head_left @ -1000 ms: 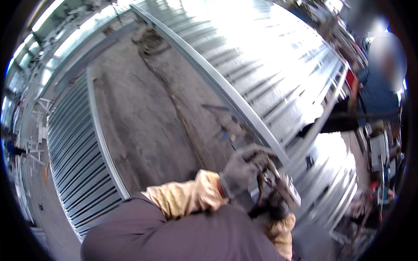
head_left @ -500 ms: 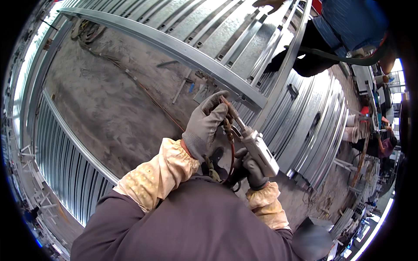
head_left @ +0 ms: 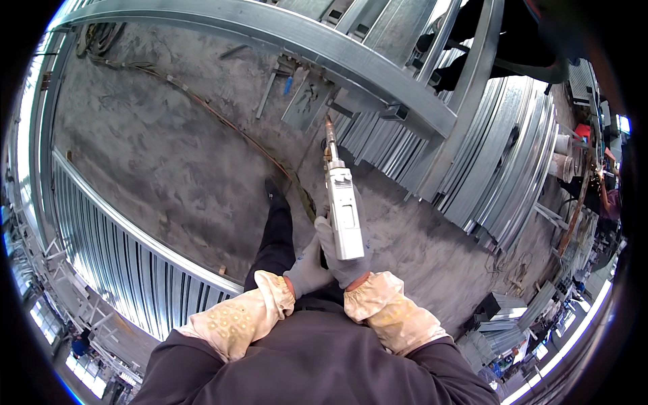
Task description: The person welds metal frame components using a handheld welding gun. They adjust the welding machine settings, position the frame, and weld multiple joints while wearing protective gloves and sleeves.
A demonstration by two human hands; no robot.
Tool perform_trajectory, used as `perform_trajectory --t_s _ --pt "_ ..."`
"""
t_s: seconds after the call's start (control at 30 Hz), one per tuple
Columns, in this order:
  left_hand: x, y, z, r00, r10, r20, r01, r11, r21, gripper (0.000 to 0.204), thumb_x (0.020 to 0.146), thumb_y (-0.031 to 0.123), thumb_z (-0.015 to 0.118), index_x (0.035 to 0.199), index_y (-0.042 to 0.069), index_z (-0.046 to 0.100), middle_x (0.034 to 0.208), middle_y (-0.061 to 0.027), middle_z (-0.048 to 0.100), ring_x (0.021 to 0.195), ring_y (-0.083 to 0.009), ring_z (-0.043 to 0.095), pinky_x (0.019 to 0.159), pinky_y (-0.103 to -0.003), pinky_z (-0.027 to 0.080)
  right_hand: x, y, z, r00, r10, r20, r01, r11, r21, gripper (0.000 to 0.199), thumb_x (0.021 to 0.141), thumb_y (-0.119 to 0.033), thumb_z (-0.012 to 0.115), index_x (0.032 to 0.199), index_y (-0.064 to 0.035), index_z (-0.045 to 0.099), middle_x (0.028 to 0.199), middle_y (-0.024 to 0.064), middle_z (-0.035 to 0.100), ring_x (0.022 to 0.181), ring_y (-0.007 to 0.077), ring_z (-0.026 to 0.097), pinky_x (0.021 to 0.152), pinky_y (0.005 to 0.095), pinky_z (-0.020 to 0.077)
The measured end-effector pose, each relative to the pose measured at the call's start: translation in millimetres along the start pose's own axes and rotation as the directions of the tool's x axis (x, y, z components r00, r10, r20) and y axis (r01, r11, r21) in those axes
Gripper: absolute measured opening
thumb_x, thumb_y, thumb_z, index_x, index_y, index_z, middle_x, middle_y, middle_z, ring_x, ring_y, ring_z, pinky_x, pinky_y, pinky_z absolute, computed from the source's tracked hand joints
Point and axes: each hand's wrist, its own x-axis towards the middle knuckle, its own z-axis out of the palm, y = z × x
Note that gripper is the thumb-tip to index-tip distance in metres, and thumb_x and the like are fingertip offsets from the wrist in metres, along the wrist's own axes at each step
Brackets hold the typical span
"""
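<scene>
Both gloved hands, right hand [head_left: 345, 260] and left hand [head_left: 307, 273], closed on welding gun [head_left: 342, 202], nozzle short of steel frame rail [head_left: 351, 57]; no weld started, joint untouched.

Metal fabrication workshop — galvanized steel frames [head_left: 378, 61], concrete floor [head_left: 169, 155].

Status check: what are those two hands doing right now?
Right hand gripping the silver welding gun, nozzle aimed at the steel frame beam. Left hand steadying beside it. Hose trails across floor.
</scene>
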Motion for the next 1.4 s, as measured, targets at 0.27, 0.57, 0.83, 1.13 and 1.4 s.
perform_trajectory --t_s 0.27,0.57,0.83,1.13,1.4 --pt "15.1 -21.6 -15.9 0.980 0.084 -0.179 -0.054 0.984 0.169 0.054 0.090 0.015 0.074 0.137 0.003 0.050 0.126 -0.0127 0.064 0.118 -0.0218 0.062 0.099 -0.034 0.049 21.6 6.1 26.7 0.998 -0.003 0.063 0.013 0.988 -0.152 0.082 0.089 -0.011 0.073 0.154 0.0056 0.027 0.143 0.0211 0.052 0.131 0.0306 0.054 0.109 0.0349 0.0436" --pt "18.4 -21.6 -30.8 0.985 -0.005 -0.175 0.019 0.997 0.081 0.056 0.084 0.024 0.081 0.129 0.002 0.055 0.120 -0.0133 0.067 0.112 -0.0239 0.065 0.095 -0.035 0.051 37.2 -4.0 37.2 0.994 -0.022 0.105 0.045 0.974 -0.221 0.082 0.090 -0.012 0.073 0.154 0.0051 0.025 0.141 0.0207 0.052 0.129 0.0302 0.055 0.108 0.0348 0.0444" --pt "20.3 -20.1 -34.9 0.985 -0.051 -0.164 0.062 0.996 0.058 0.058 0.082 0.024 0.082 0.129 0.002 0.055 0.121 -0.0145 0.066 0.112 -0.0243 0.064 0.095 -0.036 0.051 38.6 -1.4 40.4 0.994 0.004 0.112 0.023 0.972 -0.233 0.082 0.090 -0.013 0.072 0.154 0.0058 0.025 0.142 0.0216 0.051 0.129 0.0323 0.054 0.109 0.0353 0.0438" --pt "-5.4 -2.7 -38.3 0.980 0.057 -0.189 -0.080 0.990 -0.115 0.063 0.086 0.017 0.078 0.140 0.003 0.048 0.128 -0.0125 0.062 0.118 -0.0213 0.062 0.100 -0.034 0.050 13.4 -39.6 35.1 0.972 -0.032 0.234 0.063 0.990 -0.127 0.085 0.089 -0.012 0.071 0.154 0.0088 0.022 0.144 0.0253 0.048 0.131 0.0360 0.052 0.111 0.0389 0.0413" --pt "-97.7 111.7 -81.6 0.979 0.173 -0.104 -0.194 0.948 -0.254 0.083 0.078 0.000 0.078 0.149 -0.001 0.035 0.121 -0.0075 0.057 0.111 -0.0173 0.058 0.098 -0.032 0.048 28.3 -151.2 -15.4 0.869 0.010 0.495 -0.168 0.946 0.276 0.065 0.091 -0.006 0.066 0.150 0.0028 0.040 0.137 0.0125 0.057 0.121 0.0229 0.059 0.104 0.0350 0.0472"
